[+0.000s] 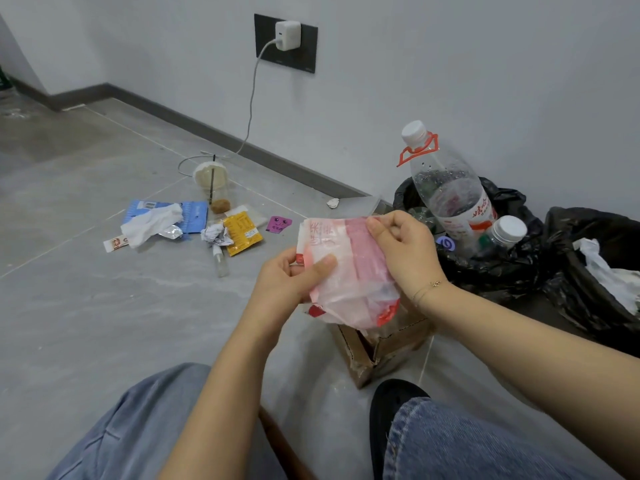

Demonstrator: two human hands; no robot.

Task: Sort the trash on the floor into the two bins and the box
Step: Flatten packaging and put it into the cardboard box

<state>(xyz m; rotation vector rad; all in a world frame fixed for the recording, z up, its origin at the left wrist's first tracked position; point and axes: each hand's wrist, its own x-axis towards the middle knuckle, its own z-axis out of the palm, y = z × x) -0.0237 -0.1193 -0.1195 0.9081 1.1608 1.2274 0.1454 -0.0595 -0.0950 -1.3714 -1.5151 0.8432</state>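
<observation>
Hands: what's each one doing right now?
Left hand: pinching the pink-and-white plastic bag.
Right hand: gripping the same bag's top edge.

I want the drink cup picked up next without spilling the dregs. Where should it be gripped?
Grip the clear plastic cup around its side wall below the lid, coming from the near side. It stands upright with a straw through the lid, so a top grasp is blocked; other trash crowds its near base.

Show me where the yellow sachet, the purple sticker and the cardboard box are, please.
yellow sachet (243,233): head view, on the middle of its printed face.
purple sticker (278,224): head view, on its middle.
cardboard box (384,351): head view, on its near outer wall.
</observation>
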